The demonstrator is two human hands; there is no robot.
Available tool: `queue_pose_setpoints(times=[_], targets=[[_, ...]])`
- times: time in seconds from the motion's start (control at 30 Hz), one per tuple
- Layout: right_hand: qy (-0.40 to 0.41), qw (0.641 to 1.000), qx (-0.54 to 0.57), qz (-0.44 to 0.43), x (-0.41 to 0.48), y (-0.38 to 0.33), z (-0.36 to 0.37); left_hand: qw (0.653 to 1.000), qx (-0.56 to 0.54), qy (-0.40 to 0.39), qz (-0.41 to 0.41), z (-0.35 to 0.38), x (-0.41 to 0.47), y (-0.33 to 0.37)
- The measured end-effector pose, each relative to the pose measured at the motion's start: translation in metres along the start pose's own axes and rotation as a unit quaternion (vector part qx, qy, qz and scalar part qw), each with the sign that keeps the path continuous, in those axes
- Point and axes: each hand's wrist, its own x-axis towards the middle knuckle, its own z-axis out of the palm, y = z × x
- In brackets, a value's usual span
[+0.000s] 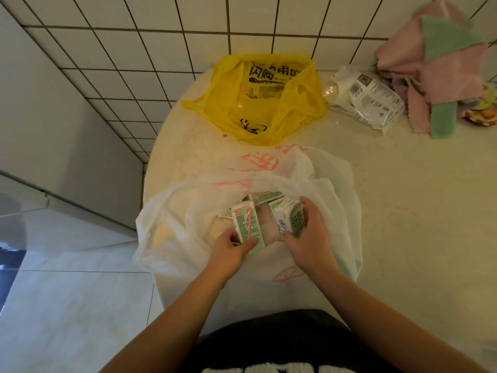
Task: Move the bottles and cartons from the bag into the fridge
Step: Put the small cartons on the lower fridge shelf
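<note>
Evenly, both hands are loaded in the white bag [172, 219] on the surface [403, 211]: the left grip [234, 246] pinches the near end of the left carton [246, 224], the right grip [306, 238] curls round the right carton [290, 218] just beside it, long axes pointing away from the person, more cartons [266, 196] beyond.

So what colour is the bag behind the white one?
The bag is yellow with black print; head view.

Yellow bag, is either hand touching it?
No, the left hand and right hand grip cartons in the white bag; the yellow bag lies beyond.
</note>
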Motion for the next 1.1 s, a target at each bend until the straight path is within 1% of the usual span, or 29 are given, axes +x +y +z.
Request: queue_pose_setpoints(times=[0.13,0.27,0.33,0.47,0.57,0.63,0.73,0.8,0.87,0.93,1.03,1.07,1.1], targets=[[0.056,0.998,0.017,-0.024,-0.008,-0.017,-0.014,0.998,-0.068,0.008,0.012,-0.008,-0.014,0.006],[0.061,0.993,0.098,-0.035,-0.018,-0.036,-0.033,0.991,-0.128,0.011,0.042,-0.011,-0.031,0.017],[0.054,0.988,0.141,-0.033,-0.022,-0.041,-0.042,0.983,-0.177,0.005,0.046,-0.012,-0.041,0.021],[0.0,0.967,0.254,0.007,-0.026,-0.037,-0.056,0.951,-0.302,-0.054,0.047,-0.012,-0.065,0.027],[-0.035,0.933,0.354,0.054,-0.029,-0.032,-0.065,0.933,-0.347,-0.085,0.046,-0.006,-0.087,0.027],[-0.06,0.909,0.401,0.093,-0.031,-0.029,-0.07,0.934,-0.349,-0.062,0.04,-0.001,-0.1,0.025],[-0.112,0.882,0.438,0.136,-0.037,-0.022,-0.074,0.935,-0.351,-0.034,0.027,0.006,-0.12,0.022],[-0.146,0.863,0.459,0.155,-0.043,-0.019,-0.076,0.923,-0.384,-0.031,0.014,0.011,-0.134,0.021],[-0.182,0.846,0.469,0.175,-0.051,-0.017,-0.078,0.898,-0.439,-0.015,-0.004,0.018,-0.149,0.018],[-0.214,0.837,0.459,0.205,-0.059,-0.016,-0.081,0.877,-0.48,0.0,-0.01,0.024,-0.165,0.012],[-0.271,0.799,0.473,0.257,-0.071,-0.012,-0.085,0.87,-0.493,0.017,-0.003,0.035,-0.191,0.0],[-0.291,0.79,0.472,0.264,-0.075,-0.009,-0.085,0.871,-0.49,0.025,-0.002,0.038,-0.2,-0.004],[-0.31,0.788,0.461,0.264,-0.079,-0.006,-0.084,0.874,-0.484,0.033,0.004,0.041,-0.21,-0.008]])
